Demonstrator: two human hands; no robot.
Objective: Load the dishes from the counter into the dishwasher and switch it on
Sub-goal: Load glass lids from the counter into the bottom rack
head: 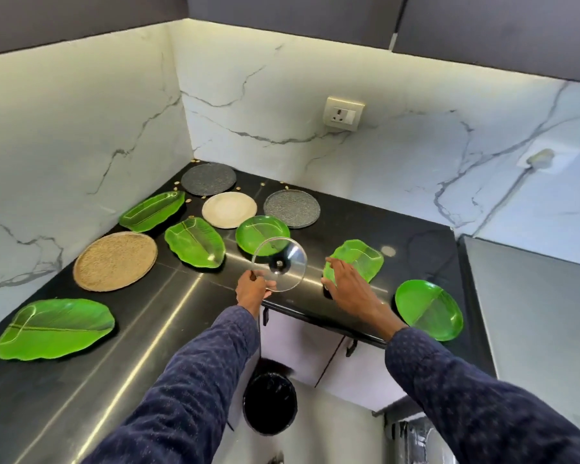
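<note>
Corner desk [188, 296], dark stone, dishes spread across it. Dishwasher not clearly in view.

Left hand [252, 289]: a clear glass lid [279, 264] is pinched at its near rim, fingers curled round the edge, lid held tilted above the desk, its knob visible at centre. Behind the lid, at 12 o'clock, a round green plate [262, 231] is partly overlapped in the view.

Right hand [345, 279]: fingers spread and fairly straight, laid over the near-left edge of a green leaf-shaped tray [357, 259]. Nothing is gripped yet, as far as can be judged; whether fingertips are under the rim cannot be told.

Key relation: the tray lies directly under and beyond the right hand, toward 1 o'clock. Its long axis is read as running from 7 to 1 o'clock, roughly in line with the right forearm. The right hand is plainly the nearer one; the left is occupied.

Another round green plate [429, 309] sits at 4 o'clock of the right hand, near the desk edge.

Judged next: the tray's near edge to be pinched and lifted.
</note>
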